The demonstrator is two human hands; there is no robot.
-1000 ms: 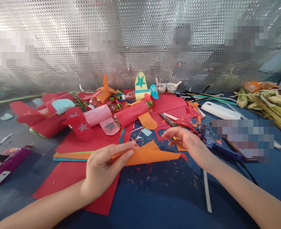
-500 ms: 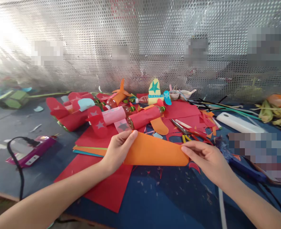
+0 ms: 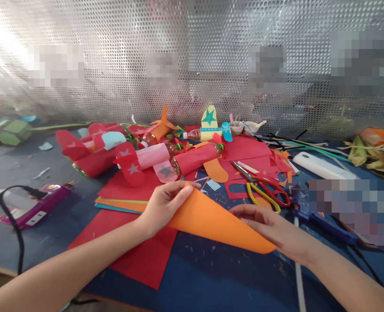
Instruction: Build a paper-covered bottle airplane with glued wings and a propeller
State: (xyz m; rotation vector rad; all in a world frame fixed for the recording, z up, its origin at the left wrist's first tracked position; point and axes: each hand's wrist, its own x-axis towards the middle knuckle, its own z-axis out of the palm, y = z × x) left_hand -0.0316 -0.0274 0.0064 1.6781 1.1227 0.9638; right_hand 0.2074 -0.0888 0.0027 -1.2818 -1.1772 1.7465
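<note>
A long tapered orange paper piece [image 3: 219,223] slants down to the right in front of me. My left hand [image 3: 165,207] pinches its upper left end between thumb and fingers. Behind its right part is my right hand [image 3: 268,225], fingers loosely curved and apart, with nothing visible in them; the paper's right tip overlaps the wrist. Just beyond that hand lie scissors with red and yellow handles [image 3: 266,193]. Red paper sheets [image 3: 146,264] lie below my left forearm, with an orange, green and blue stack [image 3: 118,204] by the left wrist.
Several bottles wrapped in coloured paper, including a red one [image 3: 196,158] and a pink one [image 3: 152,155], lie ahead. A purple power strip [image 3: 45,207] with a black cable is at left. A blue-handled tool [image 3: 331,227] and a white bar [image 3: 322,165] lie right. Perforated metal [image 3: 192,52] stands behind.
My right hand has let go of the paper's right end and moved behind it. That end has swung downward and to the right. The left hand keeps its pinch.
</note>
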